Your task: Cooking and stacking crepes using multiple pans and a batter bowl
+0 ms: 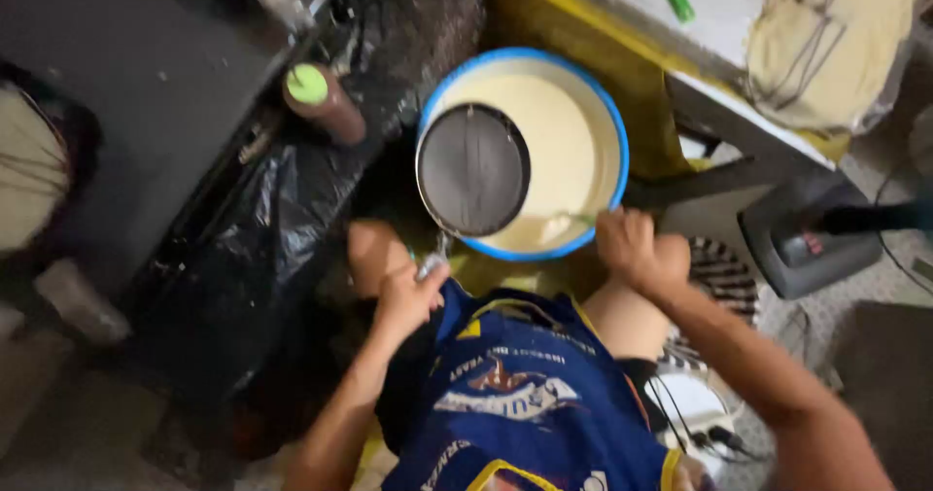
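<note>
A blue-rimmed white bucket (608,122) stands on the floor between my knees, filled with pale cream batter (559,141). My left hand (408,297) grips the metal handle of a round mesh sieve (473,170), held over the bucket's left side. My right hand (632,248) is closed on a thin green-handled utensil (573,220) whose end dips into the batter at the bucket's near rim.
A brown bottle with a green cap (321,102) stands left of the bucket beside a black plastic bag (253,248). A yellow-edged table (622,24) lies behind, with a cream cloth bundle (826,44) on it. A grey appliance base (797,238) and cables (709,433) sit at right.
</note>
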